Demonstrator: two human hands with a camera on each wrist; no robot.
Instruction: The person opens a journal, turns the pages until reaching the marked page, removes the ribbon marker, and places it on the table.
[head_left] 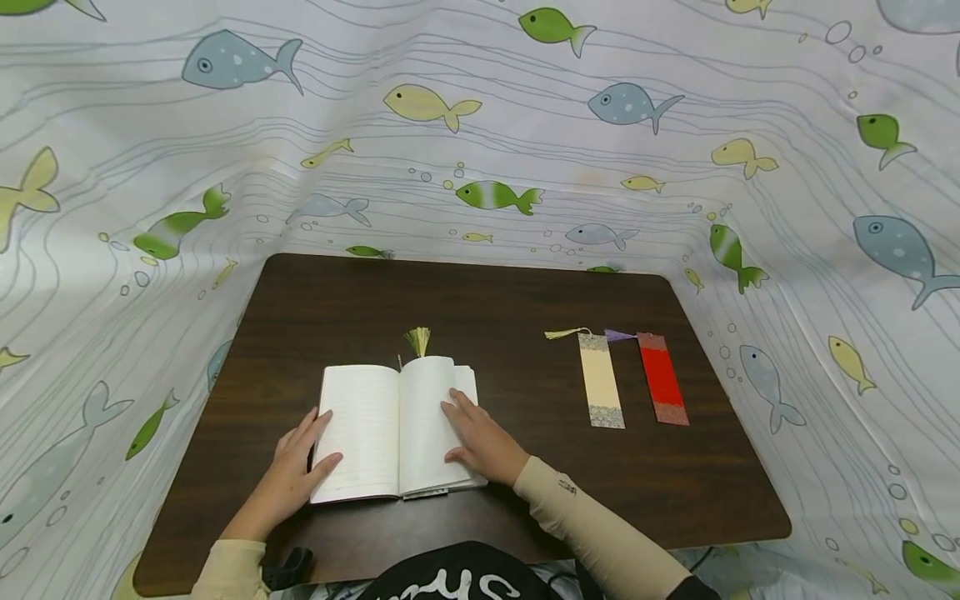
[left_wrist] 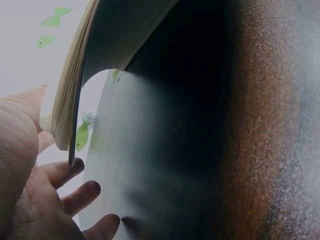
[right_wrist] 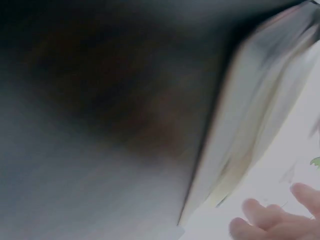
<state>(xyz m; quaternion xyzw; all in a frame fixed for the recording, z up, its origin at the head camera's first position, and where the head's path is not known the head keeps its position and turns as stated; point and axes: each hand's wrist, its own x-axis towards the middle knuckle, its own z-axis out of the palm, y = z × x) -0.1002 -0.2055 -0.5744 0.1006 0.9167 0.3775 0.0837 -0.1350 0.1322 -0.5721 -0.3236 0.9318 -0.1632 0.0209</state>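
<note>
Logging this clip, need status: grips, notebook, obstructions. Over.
Left grip on left edge of open notebook; right grip on its right page. Tassel out the notebook's top. Cream bookmark, red bookmark off right, clear of it.

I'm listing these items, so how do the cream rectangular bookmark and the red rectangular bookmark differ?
The cream rectangular bookmark has greyish patterned ends; the red rectangular bookmark has paler red ones. The cream bookmark's tassel is yellow, the red bookmark's tassel purple. Both lie flat on the dark brown table, tassels pointing left.
</note>
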